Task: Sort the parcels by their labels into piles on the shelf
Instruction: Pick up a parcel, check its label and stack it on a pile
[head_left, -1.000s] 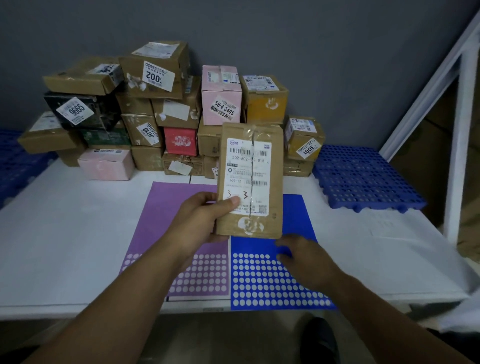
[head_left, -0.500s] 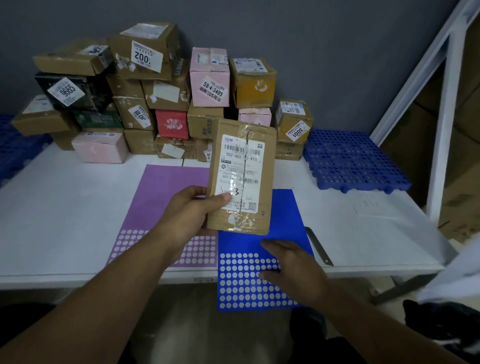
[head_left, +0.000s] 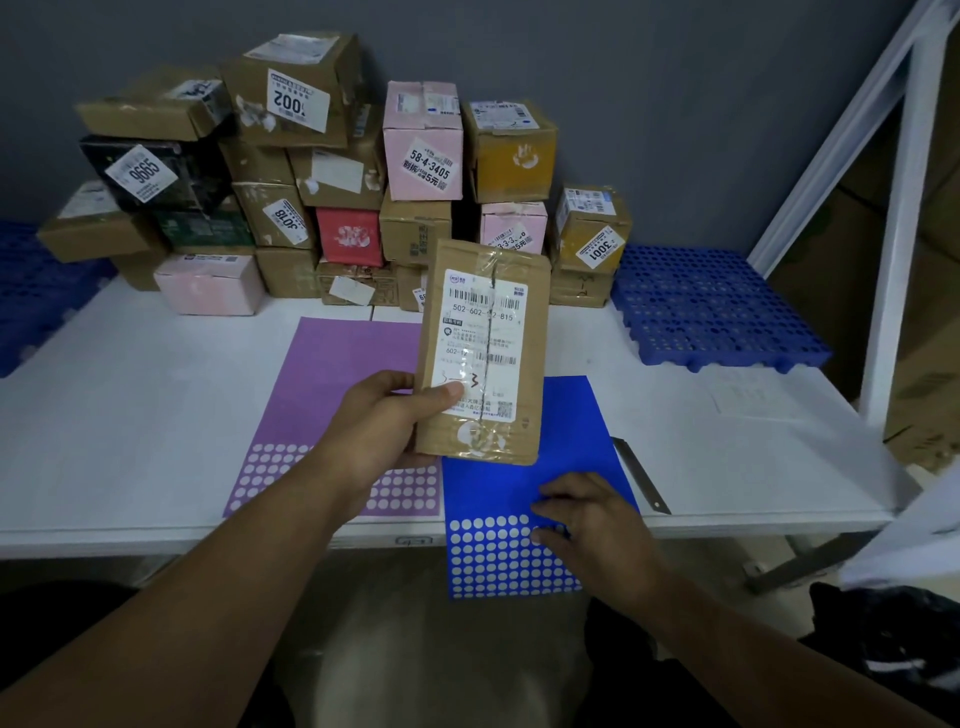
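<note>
view: head
parcel (head_left: 483, 353): in the air above the far end of the blue sheet (head_left: 566, 431); long axis near vertical, top leaning slightly right; label (head_left: 480, 343) faces the camera, text upright
left hand (head_left: 384, 421): grips the parcel's lower left edge, thumb over the label, fingers curled behind
right hand (head_left: 587, 519): fingers relaxed, resting on the blue sheet, holding nothing
diff vs 1 s ago: blue sheet has slid toward the person and now overhangs the table (head_left: 130, 415) edge; metal strip (head_left: 641, 475) now shows just right of it; parcel grip unchanged
</note>
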